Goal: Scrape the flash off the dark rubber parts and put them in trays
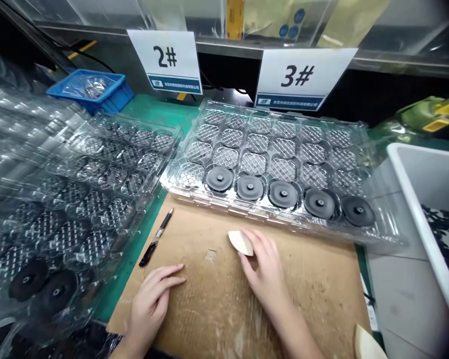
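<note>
One pale, curved-edged piece (pixel 240 242) sits in the right hand (pixel 264 259), pinched between thumb below and fingertips above. From where I stand, the grip is closed down to the piece's thickness, at one end of it; the rest juts out leftward, past the fingertips. It is over the cardboard (pixel 209 309), just short of the clear tray (pixel 228 202) with five black discs (pixel 250 187) along its front row; whether it touches the cardboard, I can't tell. The left hand (pixel 151 299) is bare, fingers loosely extended over the cardboard, near the pen (pixel 156 238).
</note>
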`<state>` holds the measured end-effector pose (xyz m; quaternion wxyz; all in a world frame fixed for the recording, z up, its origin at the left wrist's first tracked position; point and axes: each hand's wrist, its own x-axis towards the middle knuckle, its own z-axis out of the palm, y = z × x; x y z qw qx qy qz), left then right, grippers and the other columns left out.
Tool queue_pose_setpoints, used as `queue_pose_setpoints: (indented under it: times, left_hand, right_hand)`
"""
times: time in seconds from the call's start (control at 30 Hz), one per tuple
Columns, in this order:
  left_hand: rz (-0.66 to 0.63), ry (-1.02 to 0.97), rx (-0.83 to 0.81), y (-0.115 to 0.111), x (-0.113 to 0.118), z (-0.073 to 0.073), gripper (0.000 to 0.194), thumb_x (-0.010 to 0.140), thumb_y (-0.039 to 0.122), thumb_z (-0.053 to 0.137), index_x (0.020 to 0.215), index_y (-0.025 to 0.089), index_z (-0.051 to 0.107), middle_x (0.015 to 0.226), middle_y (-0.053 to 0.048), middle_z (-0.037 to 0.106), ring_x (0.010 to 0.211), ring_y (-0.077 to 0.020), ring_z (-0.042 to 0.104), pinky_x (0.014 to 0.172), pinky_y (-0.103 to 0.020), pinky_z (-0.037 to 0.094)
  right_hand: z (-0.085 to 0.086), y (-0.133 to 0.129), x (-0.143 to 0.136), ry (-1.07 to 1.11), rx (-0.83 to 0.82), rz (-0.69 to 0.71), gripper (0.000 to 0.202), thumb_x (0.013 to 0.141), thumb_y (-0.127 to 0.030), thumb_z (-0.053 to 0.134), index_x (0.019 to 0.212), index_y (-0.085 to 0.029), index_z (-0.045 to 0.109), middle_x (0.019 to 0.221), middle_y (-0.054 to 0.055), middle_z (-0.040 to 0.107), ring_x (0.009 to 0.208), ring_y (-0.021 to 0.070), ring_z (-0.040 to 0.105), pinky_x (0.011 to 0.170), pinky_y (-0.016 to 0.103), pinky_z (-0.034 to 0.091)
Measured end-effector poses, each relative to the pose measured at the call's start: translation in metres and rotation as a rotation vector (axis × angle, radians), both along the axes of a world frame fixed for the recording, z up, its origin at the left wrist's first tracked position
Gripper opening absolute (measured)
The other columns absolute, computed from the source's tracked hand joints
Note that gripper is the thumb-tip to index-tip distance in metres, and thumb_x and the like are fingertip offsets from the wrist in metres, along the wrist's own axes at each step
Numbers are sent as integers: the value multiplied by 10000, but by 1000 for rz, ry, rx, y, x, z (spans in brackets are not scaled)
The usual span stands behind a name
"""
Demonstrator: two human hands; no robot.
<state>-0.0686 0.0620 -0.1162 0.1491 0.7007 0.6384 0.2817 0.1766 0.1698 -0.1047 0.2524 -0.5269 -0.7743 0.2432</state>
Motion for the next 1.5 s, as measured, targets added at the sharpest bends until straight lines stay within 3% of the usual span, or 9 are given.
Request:
queue_pose_setpoints:
  times: [0.2, 0.37, 0.47, 0.6, 0.7, 0.9, 1.1, 1.37, 1.5]
  left_hand:
    - [-28, 23, -12, 2, -1, 2, 314, 807, 40, 411, 879, 246, 637, 993, -8, 668, 966, -140, 579, 839, -270, 467]
    - [-5, 15, -17, 4, 1, 6, 312, 806, 55, 415, 848, 252, 653, 964, -11, 680, 925, -158, 603, 806, -293, 489]
    - [11, -8, -35, 4, 2, 8, 320, 813, 57, 410, 860, 259, 653, 980, -13, 674, 939, -165, 598, 821, -315, 486]
    - [26, -58, -55, 2, 4, 7, 311, 821, 61, 412, 859, 254, 652, 987, -15, 668, 959, -167, 586, 845, -327, 474]
    - [37, -76, -44, 2, 4, 6, 302, 824, 64, 412, 839, 244, 654, 976, -18, 672, 954, -168, 587, 849, -334, 471]
    - [40, -108, 0, 1, 4, 4, 305, 823, 75, 404, 805, 231, 665, 949, -22, 682, 927, -173, 599, 830, -339, 476]
    - [53, -158, 24, 0, 6, 6, 315, 814, 62, 393, 777, 216, 665, 941, -33, 681, 920, -179, 602, 835, -358, 472]
    - [55, -220, 52, -2, 8, 3, 289, 815, 40, 423, 756, 189, 662, 926, -43, 672, 915, -170, 594, 842, -378, 467]
    - [39, -232, 58, -4, 8, 3, 138, 851, 190, 505, 803, 145, 626, 933, -43, 648, 917, -168, 588, 837, -400, 467]
  right_hand:
    - [-15, 6, -5, 17, 4, -23, 422, 829, -158, 492, 1244, -229, 461, 1250, 85, 471, 1097, 243, 444, 918, 432, 393]
    - [-6, -2, -2, 114, 99, -55, 433, 819, -115, 481, 1228, -257, 485, 1240, 80, 491, 1094, 240, 465, 902, 437, 410]
    - [4, -16, -9, 197, 217, 105, 487, 797, -71, 474, 1238, -277, 476, 1158, 50, 575, 1018, 217, 510, 843, 398, 438]
    - [8, -29, -29, 70, 57, 294, 418, 824, -166, 473, 1241, -180, 478, 1248, 94, 539, 944, 219, 522, 804, 388, 447]
    - [3, -30, -38, 28, 27, 299, 353, 827, -191, 484, 1177, -172, 522, 1199, 94, 577, 852, 215, 521, 765, 384, 442]
    - [-8, -30, -36, 75, 95, 269, 214, 823, -123, 431, 944, -180, 597, 819, 56, 656, 743, 190, 523, 690, 328, 427]
    - [-14, -32, -39, 72, 142, 197, 236, 799, -67, 420, 986, -151, 538, 1141, 97, 588, 935, 199, 529, 837, 362, 425]
    - [-22, -38, -40, 3, 172, 217, 175, 883, -287, 500, 947, -144, 577, 994, 44, 594, 879, 153, 567, 788, 355, 469]
    - [-24, -40, -39, -32, 200, 234, 184, 888, -299, 495, 942, -147, 583, 964, 41, 599, 853, 145, 574, 776, 349, 481]
